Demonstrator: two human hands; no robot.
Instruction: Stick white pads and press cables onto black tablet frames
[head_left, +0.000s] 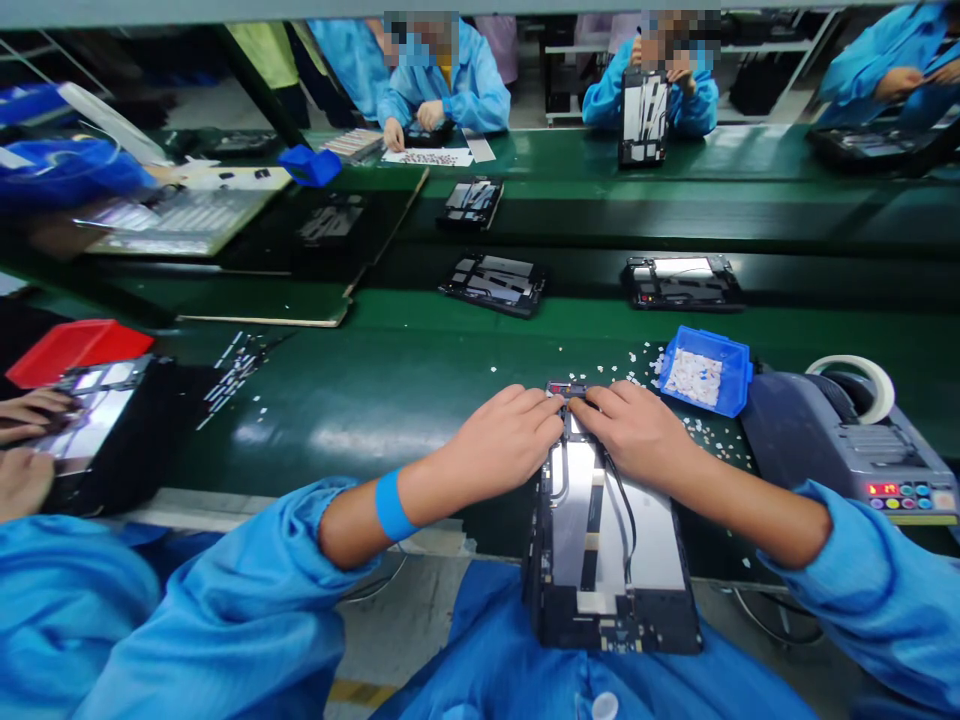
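An opened tablet (646,530), its silver battery plates, black cable and circuit parts bare, leans over the bench edge towards my lap. My left hand (517,425) is closed at the tablet's far end, thumb and fingertips pressed together on its left corner. Close beside it, my right hand (634,420) grips the same end, fingers bent over the edge. The fingertips of both hands nearly meet by a small reddish part. Whether a tiny piece sits between them is hidden.
Right of my hands are a blue bin (739,375) of small white pieces, scattered bits and a grey tape dispenser (795,430). More opened tablets (495,283) lie on the belt ahead. A co-worker's hands (30,450) work at the left beside a red bin (82,345); others sit opposite.
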